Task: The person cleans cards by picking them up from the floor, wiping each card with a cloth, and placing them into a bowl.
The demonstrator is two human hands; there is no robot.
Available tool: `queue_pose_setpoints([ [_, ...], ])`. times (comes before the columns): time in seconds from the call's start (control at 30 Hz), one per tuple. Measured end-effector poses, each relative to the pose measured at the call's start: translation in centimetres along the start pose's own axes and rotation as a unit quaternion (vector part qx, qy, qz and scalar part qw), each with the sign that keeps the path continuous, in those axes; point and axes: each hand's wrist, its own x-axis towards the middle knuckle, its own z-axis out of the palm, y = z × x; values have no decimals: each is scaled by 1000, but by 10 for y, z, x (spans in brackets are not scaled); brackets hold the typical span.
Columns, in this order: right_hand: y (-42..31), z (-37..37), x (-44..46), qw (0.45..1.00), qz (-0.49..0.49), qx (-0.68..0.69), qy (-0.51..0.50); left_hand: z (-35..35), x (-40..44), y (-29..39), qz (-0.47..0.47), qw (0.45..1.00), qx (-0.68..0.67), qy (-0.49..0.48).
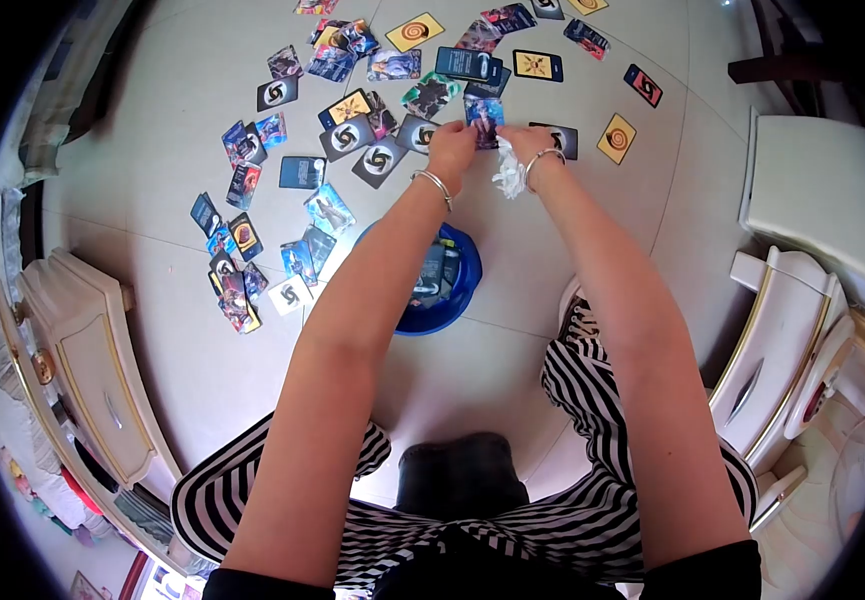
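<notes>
A picture card (485, 112) is seen between the left hand (451, 150) and the right hand (527, 146), on or just above the floor (517, 270). Its lower sides are met by fingers; whether it is pinched cannot be told. Likely light, bendy and slippery, it is best held by its edges.

From my view, one card (485, 112), blue and purple with a figure printed on it, shows face up between the left hand (454, 146) and right hand (525, 143), its lower edge at the fingertips; I can't tell whether it is lifted.
</notes>
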Motion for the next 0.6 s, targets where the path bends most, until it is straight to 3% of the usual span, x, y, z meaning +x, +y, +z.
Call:
queue_pose_setpoints([
  [0.23, 0, -18, -29, 994, 103, 29, -19, -7, -18, -5, -85, 994, -56, -42],
  [0.4, -5, -39, -55, 996, 77, -35, -40, -7, -57, 4, -43, 994, -76, -72],
  [0.47, -22, -48, -74, 989, 22, -93, -116, -16, -79, 19, -17, 990, -101, -96],
  [0.6, -79, -51, -147, 977, -61, -145, -143, -37, -161, 69, 34, 987, -106, -112],
])
